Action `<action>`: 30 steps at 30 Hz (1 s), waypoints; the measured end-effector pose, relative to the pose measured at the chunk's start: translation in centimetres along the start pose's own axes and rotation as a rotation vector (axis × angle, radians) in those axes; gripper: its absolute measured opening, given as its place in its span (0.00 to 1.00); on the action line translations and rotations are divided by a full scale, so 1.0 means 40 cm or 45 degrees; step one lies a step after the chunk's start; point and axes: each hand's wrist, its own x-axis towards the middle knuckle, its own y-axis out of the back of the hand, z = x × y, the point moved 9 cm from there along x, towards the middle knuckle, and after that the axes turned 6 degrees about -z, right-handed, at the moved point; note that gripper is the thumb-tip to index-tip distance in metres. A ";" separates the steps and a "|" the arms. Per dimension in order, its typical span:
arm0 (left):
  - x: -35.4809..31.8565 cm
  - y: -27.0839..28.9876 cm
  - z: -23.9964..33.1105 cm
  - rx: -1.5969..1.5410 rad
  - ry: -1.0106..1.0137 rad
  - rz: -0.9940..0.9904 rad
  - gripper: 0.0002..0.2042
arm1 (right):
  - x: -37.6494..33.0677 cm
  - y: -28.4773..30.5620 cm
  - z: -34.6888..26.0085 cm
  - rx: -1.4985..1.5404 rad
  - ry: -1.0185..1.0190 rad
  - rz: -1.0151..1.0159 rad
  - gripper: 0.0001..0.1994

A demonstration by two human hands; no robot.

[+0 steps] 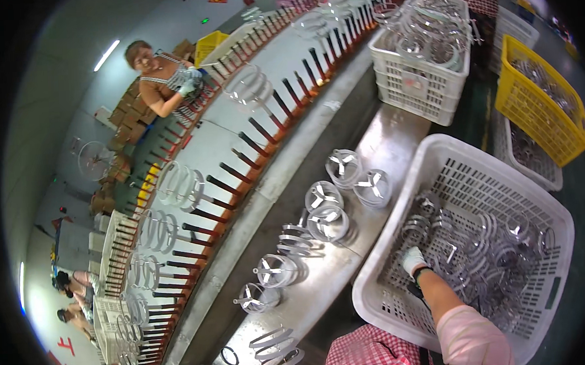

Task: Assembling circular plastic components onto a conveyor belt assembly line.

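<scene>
My right hand (413,261), in a white glove, reaches down into a large white plastic basket (461,150). It is at the basket's near left inner side, next to shiny spiral coils (505,264) heaped inside. Its fingers are too indistinct to show whether they grip a coil. My left hand is out of view. On the metal bench left of the basket stand several similar coils with three-armed ends, among them one coil (275,270) near the middle. Another spiral coil (275,348) lies closer to me, beside a dark ring (229,355).
A curved conveyor with upright black-tipped rods (261,130) runs along the bench, carrying large spirals (180,185). Stacked white crates (418,79) and a yellow crate (540,106) hold more coils. A co-worker (160,77) stands across the conveyor, with others farther off.
</scene>
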 end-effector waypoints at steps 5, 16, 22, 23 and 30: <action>0.044 -0.107 0.191 -0.074 0.081 -0.055 0.13 | 0.016 -0.009 -0.020 -0.127 0.267 0.009 0.14; 0.339 -0.157 0.573 0.047 -0.666 -0.424 0.14 | -0.356 0.256 0.123 0.774 -0.155 0.584 0.08; 0.641 -0.145 0.969 0.936 -1.539 0.367 0.17 | -0.586 0.240 0.210 0.992 -0.553 1.062 0.05; 0.721 -0.090 1.007 0.963 -1.589 0.581 0.18 | -0.627 0.258 0.215 1.064 -0.628 1.110 0.04; 0.888 0.169 1.037 0.831 -1.397 1.204 0.17 | -0.761 0.320 0.198 1.154 -0.806 1.410 0.03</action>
